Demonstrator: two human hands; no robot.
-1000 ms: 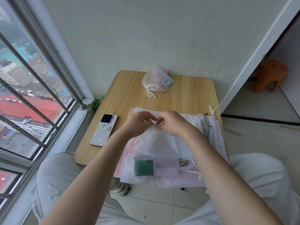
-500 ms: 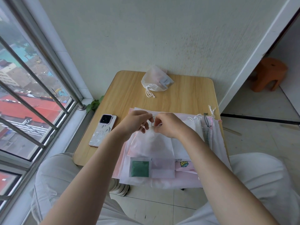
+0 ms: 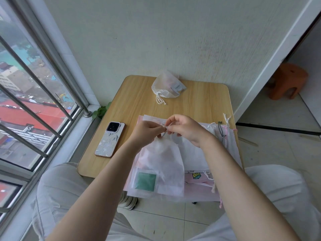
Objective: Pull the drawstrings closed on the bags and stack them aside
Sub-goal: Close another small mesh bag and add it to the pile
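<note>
Hands meet at the gathered mouth of the translucent bag [image 3: 161, 164]: left hand [image 3: 147, 132] and right hand [image 3: 186, 127] both pinch its drawstring. The bag's long axis runs from them toward the near worktop [image 3: 139, 94] edge; the closed bag [image 3: 166, 87] lies far.

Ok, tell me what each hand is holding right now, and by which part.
Both the left hand and the right hand pinch the drawstring at the gathered mouth of the white bag. Neither holds the bag's body.
</note>
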